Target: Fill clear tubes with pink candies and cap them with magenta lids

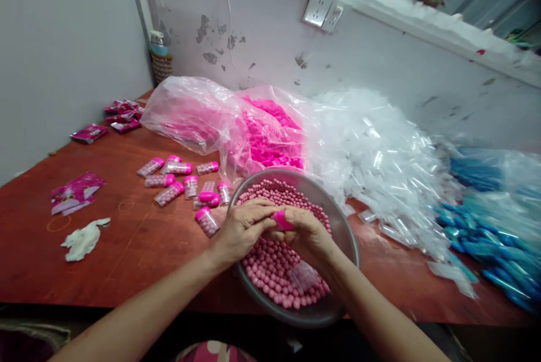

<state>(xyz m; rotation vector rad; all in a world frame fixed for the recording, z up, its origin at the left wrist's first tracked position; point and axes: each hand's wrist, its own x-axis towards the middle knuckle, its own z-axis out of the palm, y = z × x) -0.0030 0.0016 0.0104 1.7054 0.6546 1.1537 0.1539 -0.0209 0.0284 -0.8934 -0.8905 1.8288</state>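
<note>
Over the metal bowl [344, 226] of pink beads [270, 263], the left hand [240, 229] and right hand [308, 235] pinch a bright pink cap [281, 220] between pressed fingertips. Filled tubes [186, 181] crowd ten o'clock; bare tabletop [139, 249] lies at nine.

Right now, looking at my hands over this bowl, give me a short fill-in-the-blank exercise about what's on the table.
1. Both hands, left hand and right hand, meet over a metal bowl filled with small ____ beads.
2. Between the fingers sits a bright pink ____.
3. The filled tubes lie on the table to the ____ of the bowl.
4. The crumpled white cloth rests on the ____ table.

Missing words: pink; cap; left; red-brown
</note>
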